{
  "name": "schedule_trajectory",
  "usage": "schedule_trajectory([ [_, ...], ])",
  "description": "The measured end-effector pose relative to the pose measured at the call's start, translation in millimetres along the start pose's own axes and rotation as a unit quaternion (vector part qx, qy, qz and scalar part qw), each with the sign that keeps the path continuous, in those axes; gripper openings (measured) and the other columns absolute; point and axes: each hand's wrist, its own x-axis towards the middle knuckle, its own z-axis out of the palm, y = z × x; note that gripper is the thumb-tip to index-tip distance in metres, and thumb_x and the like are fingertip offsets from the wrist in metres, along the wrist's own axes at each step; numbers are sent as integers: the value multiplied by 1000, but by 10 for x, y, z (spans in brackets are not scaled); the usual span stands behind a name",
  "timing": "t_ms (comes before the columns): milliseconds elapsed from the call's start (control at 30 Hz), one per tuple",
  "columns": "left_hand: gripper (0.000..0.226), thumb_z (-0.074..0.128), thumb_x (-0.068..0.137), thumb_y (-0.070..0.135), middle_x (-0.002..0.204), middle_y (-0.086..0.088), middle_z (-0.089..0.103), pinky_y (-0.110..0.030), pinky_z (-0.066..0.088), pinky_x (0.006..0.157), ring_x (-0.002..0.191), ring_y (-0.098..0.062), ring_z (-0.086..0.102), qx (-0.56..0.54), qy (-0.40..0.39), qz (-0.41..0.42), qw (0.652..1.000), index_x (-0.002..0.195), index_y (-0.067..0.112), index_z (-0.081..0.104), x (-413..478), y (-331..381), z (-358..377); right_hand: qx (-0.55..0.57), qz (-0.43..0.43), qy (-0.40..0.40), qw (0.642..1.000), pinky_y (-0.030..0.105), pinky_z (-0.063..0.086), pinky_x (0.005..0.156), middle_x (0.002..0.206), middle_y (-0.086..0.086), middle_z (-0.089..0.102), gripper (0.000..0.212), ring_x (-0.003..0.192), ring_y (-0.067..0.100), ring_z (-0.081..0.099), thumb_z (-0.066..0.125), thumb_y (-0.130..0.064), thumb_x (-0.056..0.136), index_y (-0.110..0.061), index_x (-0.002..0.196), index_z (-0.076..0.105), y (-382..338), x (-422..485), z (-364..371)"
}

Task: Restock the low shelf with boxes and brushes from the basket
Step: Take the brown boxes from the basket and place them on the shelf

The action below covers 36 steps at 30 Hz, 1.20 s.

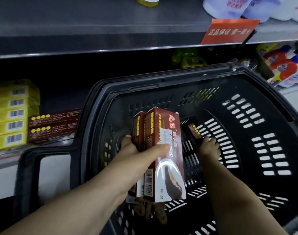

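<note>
Gripping brown boxes over the basket, the left hand fingers are closed; right hand's hold on another box unclear; only two boxes shelved at middle left.

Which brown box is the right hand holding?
The lone brown box low in the basket, gripped by the right hand. The left hand holds two other boxes; a stacked pair lies on the shelf.

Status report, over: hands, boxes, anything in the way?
Left grip holds two brown boxes. Right grip on another box in basket. Basket rim stands before shelf.
</note>
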Motion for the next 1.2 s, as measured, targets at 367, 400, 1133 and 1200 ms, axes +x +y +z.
schedule_trajectory([
  [367,69,77,63,49,89,9,70,-14,48,46,65,-3,69,23,24,29,999,120,25,47,108,-26,5,100,-50,-153,982,22,42,55,77,7,60,30,70,20,59,64,-29,81,-1,93,66,-97,-193,-1069],
  [400,68,77,64,49,92,7,69,-16,49,50,69,-6,70,26,23,32,999,119,25,46,90,-13,16,171,-39,-163,971,24,44,58,79,9,60,27,72,22,59,63,-27,83,-1,89,64,-100,-312,-1232],
  [1133,101,74,39,70,96,1,75,-41,54,85,84,-19,72,-6,15,87,996,125,24,50,-1041,348,-1314,595,-227,-351,686,35,57,80,103,7,73,41,94,22,70,74,-28,74,-16,112,61,-1043,-3405,-2616],
  [1200,97,74,37,69,96,0,75,-39,55,84,85,-20,72,15,12,77,997,121,24,55,-1130,386,-1594,567,-256,-391,678,31,57,76,107,8,71,40,97,23,68,70,-30,77,-15,113,61,-1262,-3479,-2619],
])
